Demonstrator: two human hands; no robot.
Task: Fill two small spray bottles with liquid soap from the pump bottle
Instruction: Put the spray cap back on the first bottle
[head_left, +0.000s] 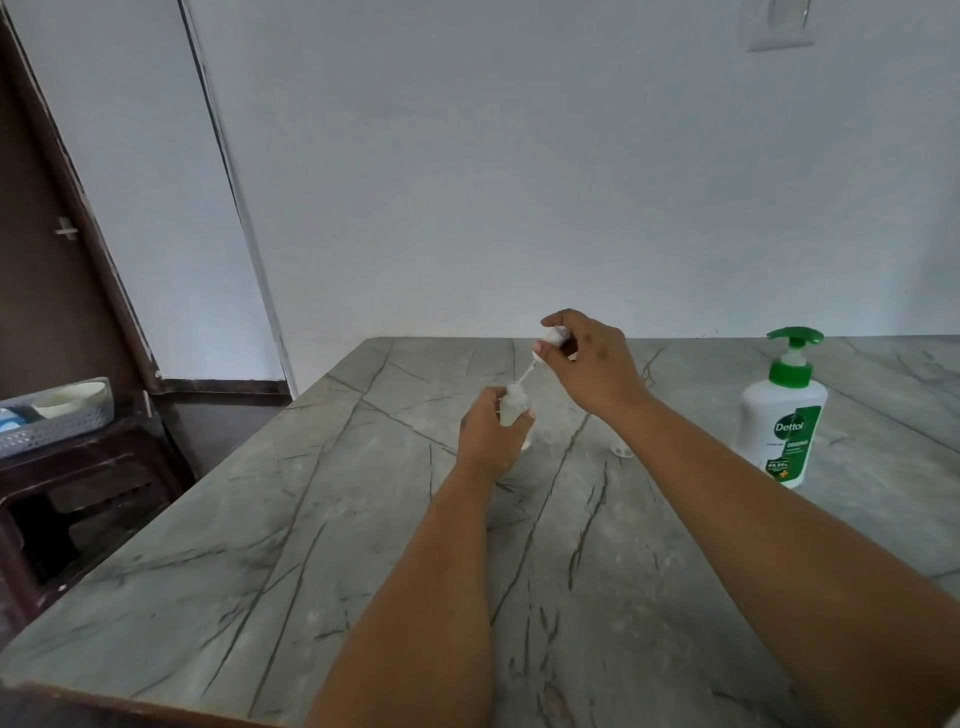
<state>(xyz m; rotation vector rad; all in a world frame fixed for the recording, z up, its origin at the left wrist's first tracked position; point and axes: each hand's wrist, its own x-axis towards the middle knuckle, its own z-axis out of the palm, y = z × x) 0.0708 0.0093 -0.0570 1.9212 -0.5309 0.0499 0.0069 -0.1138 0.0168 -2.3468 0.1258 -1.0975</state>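
Note:
My left hand (491, 434) grips a small clear spray bottle (514, 406) that stands on the grey marble table (322, 545); pale liquid shows inside it. Just above, my right hand (587, 358) pinches the white spray cap (555, 338), whose thin dip tube (525, 375) points down into the bottle's open neck. A second small clear bottle (622, 448) stands behind my right forearm, mostly hidden. The white pump bottle (785, 415) with a green pump head stands upright at the right of the table.
The table's left edge drops off beside a dark wooden stool (78, 488) carrying a grey plastic basket (57, 415). A dark door (47, 249) is at the far left. A pale wall rises directly behind the table.

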